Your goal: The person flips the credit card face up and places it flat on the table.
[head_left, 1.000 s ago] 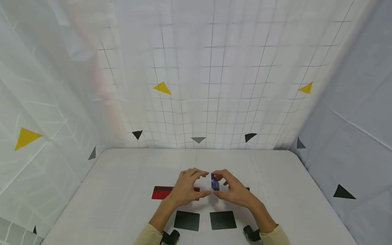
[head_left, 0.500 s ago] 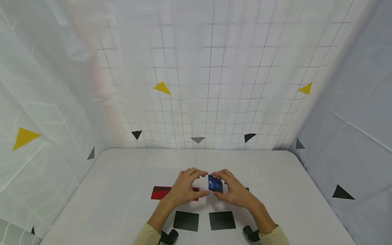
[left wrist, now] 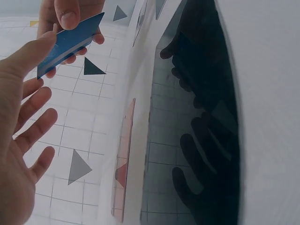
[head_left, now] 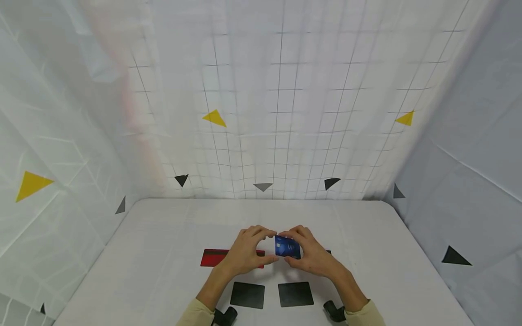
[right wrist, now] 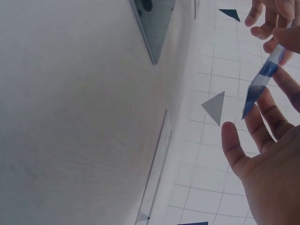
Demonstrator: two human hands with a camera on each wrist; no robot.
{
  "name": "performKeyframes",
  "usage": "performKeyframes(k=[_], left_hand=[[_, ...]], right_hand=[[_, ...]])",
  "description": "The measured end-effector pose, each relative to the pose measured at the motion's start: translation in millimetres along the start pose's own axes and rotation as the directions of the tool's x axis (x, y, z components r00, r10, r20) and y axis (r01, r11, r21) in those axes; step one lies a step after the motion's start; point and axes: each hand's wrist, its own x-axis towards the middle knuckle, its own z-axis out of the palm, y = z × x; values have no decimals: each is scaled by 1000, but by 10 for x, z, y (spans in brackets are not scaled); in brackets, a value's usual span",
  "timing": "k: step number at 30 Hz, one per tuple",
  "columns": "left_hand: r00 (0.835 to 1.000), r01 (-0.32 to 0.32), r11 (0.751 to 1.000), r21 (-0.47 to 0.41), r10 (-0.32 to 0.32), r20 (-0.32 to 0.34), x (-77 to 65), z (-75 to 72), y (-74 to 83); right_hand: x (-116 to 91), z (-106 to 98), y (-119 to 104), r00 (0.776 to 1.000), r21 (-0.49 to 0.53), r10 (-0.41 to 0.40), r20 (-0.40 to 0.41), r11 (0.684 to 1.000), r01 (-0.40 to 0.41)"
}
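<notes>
Red piece [head_left: 213, 258] partly hidden behind left hand [head_left: 245, 251]; print on blue card [head_left: 287, 247] too small to read.

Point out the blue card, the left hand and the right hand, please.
Blue card [head_left: 287, 247], head view: middle of its printed face.
Left hand [head_left: 244, 251], head view: its back.
Right hand [head_left: 315, 254], head view: its back.

"In the head view?"
"Looks forward and down from well back, taking in both far corners of the surface [head_left: 171, 231]."
"In the wrist views?"
"Look low and close toward the far edge, rolled sideways, sharing the blue card [head_left: 287, 247]."
</notes>
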Motion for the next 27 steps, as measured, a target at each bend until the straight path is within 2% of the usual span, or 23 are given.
performKeyframes(k=[13, 21, 27], left_hand=[[1000, -9, 1000, 28, 9, -5, -1, -33, 23], [1000, 7, 1000, 19, -8, 7, -9, -48, -15], [1000, 19, 999, 35, -19, 10, -19, -47, -69]], right_hand=[[1, 13, 5, 1000, -77, -8, -19, 997, 7], [-13, -12, 32, 999, -139, 31, -22, 990, -34], [-15, -50, 67, 997, -145, 71, -25, 987, -74]])
